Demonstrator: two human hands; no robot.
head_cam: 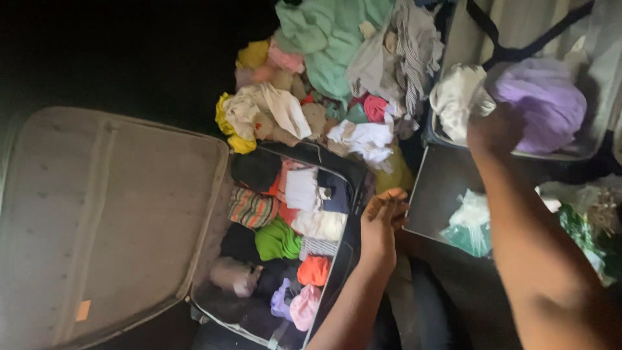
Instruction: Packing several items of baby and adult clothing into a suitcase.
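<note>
A dim floor is strewn with a heap of loose clothes point(324, 71) in mint, white, yellow and pink. Below it lies an open dark suitcase point(346, 194), its grey lid point(110, 214) flung flat to one side and its tray packed with folded garments. The left hand point(381, 220) rests on the suitcase's rim, fingers curled loosely, holding nothing visible. The right hand point(495, 129) reaches into a second open case point(518, 26), fingers closed on a lilac garment point(544, 104) beside a white cloth point(457, 97).
</note>
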